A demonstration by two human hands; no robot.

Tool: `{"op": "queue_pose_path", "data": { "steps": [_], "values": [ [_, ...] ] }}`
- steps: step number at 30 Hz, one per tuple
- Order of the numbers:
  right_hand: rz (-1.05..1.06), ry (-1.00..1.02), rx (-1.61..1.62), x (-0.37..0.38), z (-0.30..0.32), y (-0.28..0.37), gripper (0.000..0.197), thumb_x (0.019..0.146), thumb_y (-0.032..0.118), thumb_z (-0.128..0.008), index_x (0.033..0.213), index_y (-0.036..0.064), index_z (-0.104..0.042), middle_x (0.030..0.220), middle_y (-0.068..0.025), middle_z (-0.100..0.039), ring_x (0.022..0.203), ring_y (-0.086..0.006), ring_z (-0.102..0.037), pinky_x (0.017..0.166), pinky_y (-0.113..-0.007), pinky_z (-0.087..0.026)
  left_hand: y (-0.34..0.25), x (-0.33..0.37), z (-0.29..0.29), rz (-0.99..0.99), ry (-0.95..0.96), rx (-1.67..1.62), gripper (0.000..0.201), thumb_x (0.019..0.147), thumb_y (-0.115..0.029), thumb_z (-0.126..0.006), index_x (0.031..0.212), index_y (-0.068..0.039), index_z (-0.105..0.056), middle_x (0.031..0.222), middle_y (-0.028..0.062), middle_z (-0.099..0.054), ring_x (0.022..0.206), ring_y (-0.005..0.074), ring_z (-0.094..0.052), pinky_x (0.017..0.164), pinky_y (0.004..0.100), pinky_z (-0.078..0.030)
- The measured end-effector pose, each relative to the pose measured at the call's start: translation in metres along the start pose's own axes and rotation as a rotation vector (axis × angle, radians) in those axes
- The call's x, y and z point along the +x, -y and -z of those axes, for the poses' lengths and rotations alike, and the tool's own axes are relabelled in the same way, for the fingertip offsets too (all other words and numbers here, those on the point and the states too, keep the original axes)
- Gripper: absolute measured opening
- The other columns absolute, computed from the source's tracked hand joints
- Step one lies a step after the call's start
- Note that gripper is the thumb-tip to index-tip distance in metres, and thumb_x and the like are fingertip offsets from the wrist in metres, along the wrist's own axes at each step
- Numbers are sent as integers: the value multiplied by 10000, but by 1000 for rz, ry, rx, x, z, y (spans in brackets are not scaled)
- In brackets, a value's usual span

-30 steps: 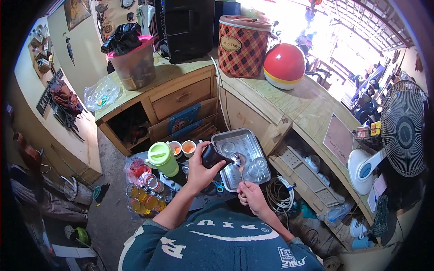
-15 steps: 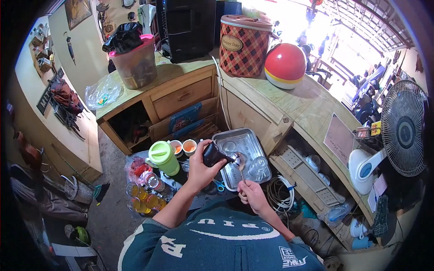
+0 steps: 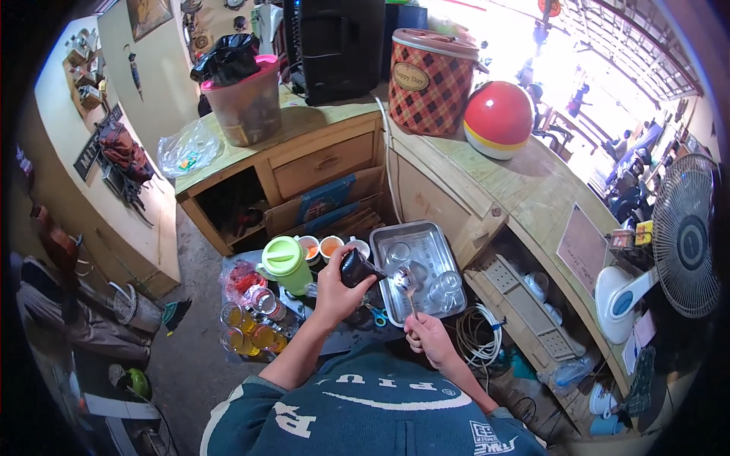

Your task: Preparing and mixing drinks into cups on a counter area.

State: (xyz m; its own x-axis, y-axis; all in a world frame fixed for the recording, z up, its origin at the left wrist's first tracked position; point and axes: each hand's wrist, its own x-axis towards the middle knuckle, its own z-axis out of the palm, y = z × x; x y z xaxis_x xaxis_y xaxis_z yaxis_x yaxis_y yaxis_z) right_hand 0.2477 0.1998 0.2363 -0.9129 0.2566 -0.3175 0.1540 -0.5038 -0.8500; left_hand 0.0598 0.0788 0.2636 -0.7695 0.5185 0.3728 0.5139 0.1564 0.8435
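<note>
My left hand (image 3: pixel 337 295) grips a dark, shiny pouch (image 3: pixel 359 268), tilted with its narrow end pointing right toward a spoon. The spoon's handle (image 3: pixel 413 305) is pinched in my right hand (image 3: pixel 432 342). Its bowl is raised over the left part of a metal tray (image 3: pixel 390 308), close to the pouch's end; what lies in it is too small to tell. In the tray stand clear glasses, one near the back (image 3: pixel 398 253) and others at the right (image 3: pixel 447 285). Blue-handled scissors (image 3: pixel 378 314) lie just left of the tray.
Left of my hands stand a light green lidded pitcher (image 3: pixel 284 262), white cups (image 3: pixel 331 245) with orange contents, and several jars (image 3: pixel 245 334) of yellow stuff. A wooden counter (image 3: pixel 517 182) bears a plaid cooler (image 3: pixel 431 83), a red-and-white ball-shaped container (image 3: pixel 498 118) and a fan (image 3: pixel 688 235). Coiled cable (image 3: pixel 479 338) lies right.
The view has shifted, so the scene sits farther right and slightly lower. The pouch has drawn back a little left from the spoon. Both hands keep their holds.
</note>
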Motion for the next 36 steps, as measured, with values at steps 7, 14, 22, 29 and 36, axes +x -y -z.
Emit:
{"op": "queue_pose_path", "data": {
  "steps": [7,14,22,29,36],
  "values": [
    [-157,44,30,25,-6,-16,242,991,260,-529,846,67,-512,582,73,-338,448,-21,-289,417,-199,-206,31,-16,31,176,-194,50,597,713,-147,-813,1152,-18,-428,966,198,-627,919,289,-643,806,361,-502],
    [-325,167,4,58,-29,-31,197,983,241,-535,879,76,-507,592,68,-316,449,-27,-271,419,-204,-189,48,-27,79,287,-344,8,396,741,-158,-800,985,1,-532,867,129,-652,795,203,-636,738,329,-497],
    [-371,226,-19,98,-49,-36,159,977,207,-532,885,78,-516,603,66,-313,448,-25,-263,406,-189,-187,90,-33,140,322,-621,19,309,709,-97,-805,934,29,-636,872,84,-648,829,171,-613,783,292,-484],
    [-366,193,8,133,-64,-34,137,973,199,-544,908,81,-520,577,72,-321,431,-23,-259,401,-195,-183,148,-15,192,341,-630,274,348,683,-77,-804,985,39,-675,971,131,-677,900,237,-653,831,312,-502],
    [-346,150,29,158,-71,-27,112,977,207,-543,955,103,-506,611,63,-356,465,-16,-297,409,-183,-202,188,-4,181,299,-463,566,367,685,-60,-762,1022,16,-638,990,161,-653,928,317,-639,848,386,-501]
  ]
}}
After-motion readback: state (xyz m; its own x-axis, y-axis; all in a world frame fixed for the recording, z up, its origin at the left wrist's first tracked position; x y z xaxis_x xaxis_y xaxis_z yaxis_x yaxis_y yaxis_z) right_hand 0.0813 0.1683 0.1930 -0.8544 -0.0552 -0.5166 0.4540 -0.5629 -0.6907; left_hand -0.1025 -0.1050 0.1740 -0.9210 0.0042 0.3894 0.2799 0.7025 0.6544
